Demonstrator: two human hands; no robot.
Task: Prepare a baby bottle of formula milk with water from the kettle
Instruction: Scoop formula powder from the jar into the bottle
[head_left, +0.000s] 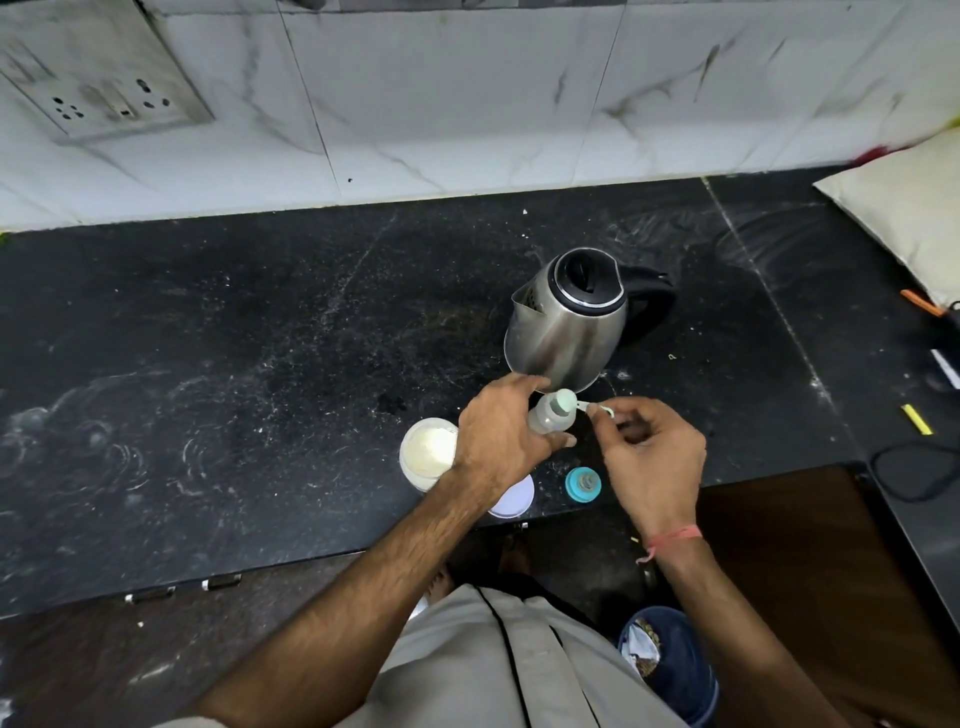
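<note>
Precariously, the left hand (498, 441) grips the small clear plastic baby bottle (551, 415) while the right hand (649, 457) pinches a pale green scoop (597, 410) at its mouth, where a nudge could spill powder onto the black stone table (260, 389).

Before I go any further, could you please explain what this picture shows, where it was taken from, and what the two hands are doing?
There is one picture, taken by a camera worn on a person's head, looking forward and down at a dark counter. No machine is involved, only two bare hands. The left hand holds a small clear baby bottle, tilted above the counter. The right hand pinches a small pale scoop right at the bottle's open mouth; whether powder is falling, I cannot tell. Behind the hands stands a steel kettle with its lid closed. Beside the left hand sits an open tub of pale powder, with a white lid partly hidden under the wrist. The blue bottle top lies near the counter's front edge.
</note>
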